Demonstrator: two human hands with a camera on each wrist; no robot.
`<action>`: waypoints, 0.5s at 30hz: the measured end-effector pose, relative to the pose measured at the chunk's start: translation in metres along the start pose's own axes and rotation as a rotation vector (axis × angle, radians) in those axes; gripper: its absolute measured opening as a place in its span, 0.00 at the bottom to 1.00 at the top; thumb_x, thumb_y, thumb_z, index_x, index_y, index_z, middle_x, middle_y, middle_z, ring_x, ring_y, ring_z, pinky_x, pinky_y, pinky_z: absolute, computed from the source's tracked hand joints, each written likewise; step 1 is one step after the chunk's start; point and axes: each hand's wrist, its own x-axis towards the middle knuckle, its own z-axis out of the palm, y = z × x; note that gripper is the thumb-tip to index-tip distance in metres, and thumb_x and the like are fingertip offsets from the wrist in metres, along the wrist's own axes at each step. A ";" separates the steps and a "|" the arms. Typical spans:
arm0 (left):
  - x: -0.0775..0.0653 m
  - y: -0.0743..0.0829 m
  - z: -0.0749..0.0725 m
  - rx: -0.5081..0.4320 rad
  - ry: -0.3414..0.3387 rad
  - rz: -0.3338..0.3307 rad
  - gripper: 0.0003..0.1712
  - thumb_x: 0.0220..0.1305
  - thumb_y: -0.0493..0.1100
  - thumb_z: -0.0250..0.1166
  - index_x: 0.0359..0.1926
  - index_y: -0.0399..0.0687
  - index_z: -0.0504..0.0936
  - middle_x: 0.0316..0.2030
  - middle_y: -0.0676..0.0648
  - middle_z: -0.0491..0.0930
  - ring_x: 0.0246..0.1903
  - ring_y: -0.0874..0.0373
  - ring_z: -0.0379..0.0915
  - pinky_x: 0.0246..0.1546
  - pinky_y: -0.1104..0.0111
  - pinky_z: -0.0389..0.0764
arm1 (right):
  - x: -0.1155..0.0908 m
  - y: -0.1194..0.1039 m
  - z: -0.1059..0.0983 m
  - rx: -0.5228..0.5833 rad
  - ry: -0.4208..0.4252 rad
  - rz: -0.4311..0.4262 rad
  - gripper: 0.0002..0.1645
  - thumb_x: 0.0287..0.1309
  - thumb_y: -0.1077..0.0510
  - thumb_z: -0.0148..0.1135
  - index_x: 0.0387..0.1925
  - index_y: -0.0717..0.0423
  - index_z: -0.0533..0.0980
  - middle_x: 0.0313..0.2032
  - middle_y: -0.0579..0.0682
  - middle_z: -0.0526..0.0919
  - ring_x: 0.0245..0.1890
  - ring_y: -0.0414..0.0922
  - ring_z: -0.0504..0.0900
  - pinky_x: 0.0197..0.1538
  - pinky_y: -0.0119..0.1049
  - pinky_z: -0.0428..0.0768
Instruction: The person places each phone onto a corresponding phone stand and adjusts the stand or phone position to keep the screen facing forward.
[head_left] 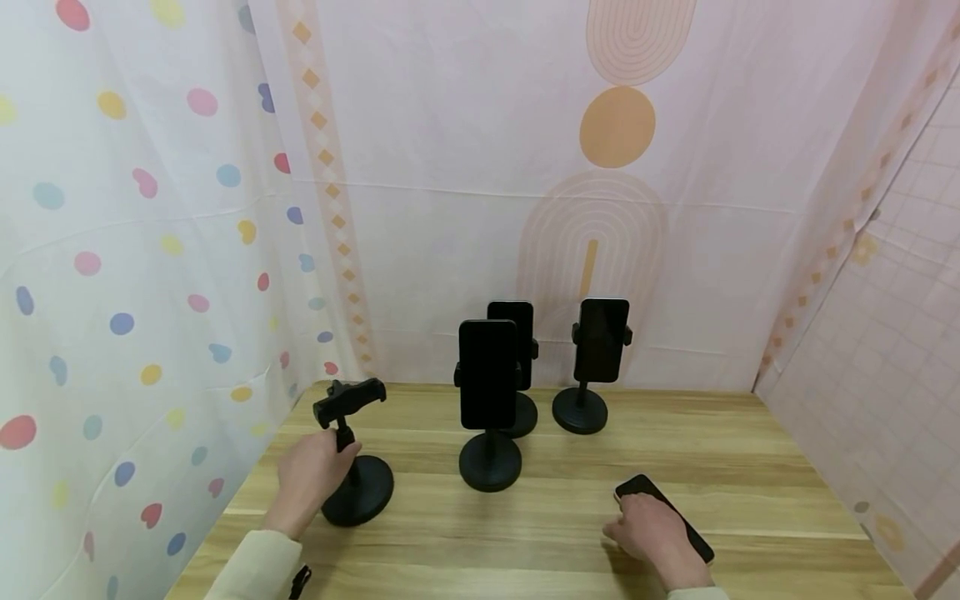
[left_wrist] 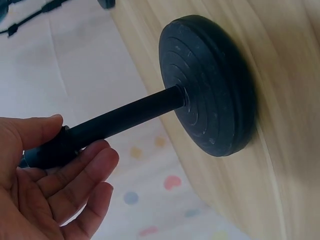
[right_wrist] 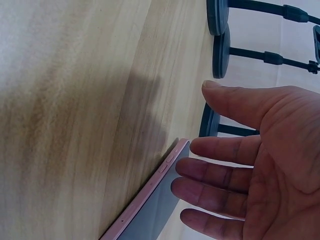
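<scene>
At the left of the table, my left hand (head_left: 311, 477) holds the collar on the stem of a black phone stand (head_left: 362, 493), whose clamp at the top has no phone in it. In the left wrist view the thumb and fingers of this left hand (left_wrist: 55, 172) lie around the collar, and the stand's round base (left_wrist: 207, 90) is beyond. Over at the right, a phone (head_left: 697, 542) lies flat with its dark screen up. My right hand (head_left: 654, 529) is over it, fingers extended; in the right wrist view the fingertips are close to the pink-edged phone (right_wrist: 155, 200).
Three more black stands hold upright phones: one at the middle (head_left: 487, 375), one partly hidden behind it (head_left: 523, 321), and one farther right (head_left: 602, 342). Patterned curtains (head_left: 450, 250) border the wooden table (head_left: 525, 550) at the back and sides.
</scene>
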 end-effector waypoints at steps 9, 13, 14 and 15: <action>-0.011 0.036 0.010 0.011 0.004 0.095 0.16 0.65 0.49 0.66 0.33 0.39 0.79 0.20 0.46 0.76 0.19 0.54 0.72 0.17 0.60 0.69 | 0.000 0.002 0.001 0.002 0.001 -0.003 0.26 0.56 0.50 0.71 0.46 0.68 0.79 0.38 0.55 0.82 0.45 0.57 0.80 0.50 0.55 0.77; -0.015 0.052 0.013 0.016 0.003 0.130 0.21 0.65 0.49 0.66 0.45 0.33 0.80 0.23 0.42 0.79 0.21 0.52 0.74 0.18 0.59 0.72 | 0.001 0.002 0.001 0.004 -0.003 0.001 0.26 0.56 0.50 0.71 0.46 0.68 0.79 0.38 0.55 0.82 0.45 0.57 0.80 0.50 0.55 0.77; -0.016 0.055 0.014 0.020 0.008 0.144 0.23 0.65 0.50 0.67 0.48 0.32 0.80 0.25 0.40 0.80 0.22 0.50 0.76 0.19 0.58 0.73 | 0.001 0.002 0.001 0.003 -0.004 0.000 0.26 0.56 0.50 0.71 0.46 0.68 0.79 0.38 0.55 0.82 0.45 0.58 0.80 0.50 0.55 0.77; -0.017 0.058 0.015 0.019 0.014 0.154 0.25 0.65 0.50 0.67 0.51 0.32 0.79 0.27 0.39 0.81 0.24 0.49 0.77 0.20 0.57 0.74 | 0.001 0.002 0.001 0.001 -0.003 0.001 0.26 0.56 0.50 0.71 0.46 0.68 0.79 0.39 0.56 0.82 0.45 0.58 0.80 0.51 0.55 0.76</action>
